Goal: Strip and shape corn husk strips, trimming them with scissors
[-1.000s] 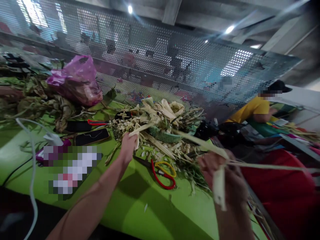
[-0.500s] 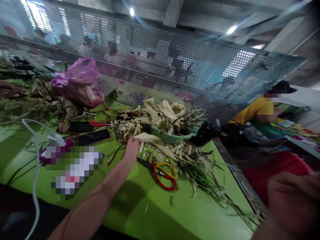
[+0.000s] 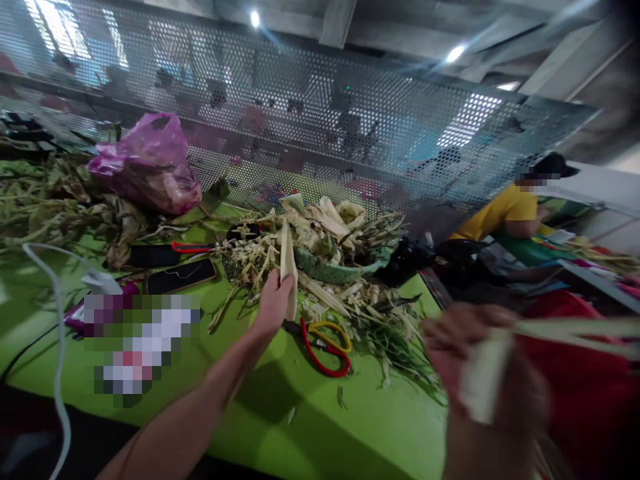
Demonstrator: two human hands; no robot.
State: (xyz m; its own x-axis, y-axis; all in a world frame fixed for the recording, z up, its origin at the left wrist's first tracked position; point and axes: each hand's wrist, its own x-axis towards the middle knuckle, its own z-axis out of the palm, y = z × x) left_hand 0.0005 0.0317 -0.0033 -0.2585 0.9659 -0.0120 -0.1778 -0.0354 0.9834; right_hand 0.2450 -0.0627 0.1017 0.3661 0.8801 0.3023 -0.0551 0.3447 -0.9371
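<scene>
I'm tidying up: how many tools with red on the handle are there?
2: the scissors, right of the left hand, and a red-handled tool beyond the phone. Plant scraps may hide more.

The green table [image 3: 280, 437] is strewn with dry leaves [image 3: 37, 207] and plant scraps [image 3: 327, 298]; a phone [image 3: 181, 277] and red-and-yellow-handled scissors [image 3: 305, 337] are carried on its surface.

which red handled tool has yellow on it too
The scissors just right of the left hand: one loop red, one yellow. The other tool, behind the phone, shows only red handles.
</scene>
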